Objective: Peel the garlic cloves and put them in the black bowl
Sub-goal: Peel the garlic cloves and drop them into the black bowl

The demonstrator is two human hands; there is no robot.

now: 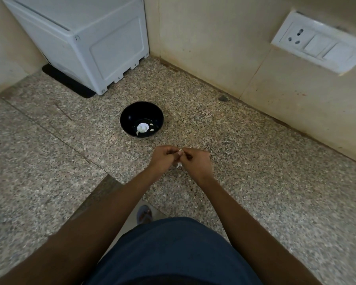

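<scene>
Between the two hands, held above the counter (255,182), sits a clove (180,151), pinched from both sides: the left hand (164,159) curls its fingers round it from one side, and the right hand (196,164) nips it with thumb and fingertips from the other. A scrap of pale skin (178,165) hangs below the knuckles. Most of the clove is hidden by the fingers, so how much skin remains cannot be told. The step looks like peeling, mid-strip. Beyond the hands, well apart, the bowl (130,114) stands on the counter with a white garlic head (142,127) and a few cloves (152,129) in its bottom. Next, I judge, the last skin must come off and the bare clove be carried forward and dropped into the bowl. A white appliance (80,42) stands in the corner behind; a socket plate (317,42) is on the wall to the right.
</scene>
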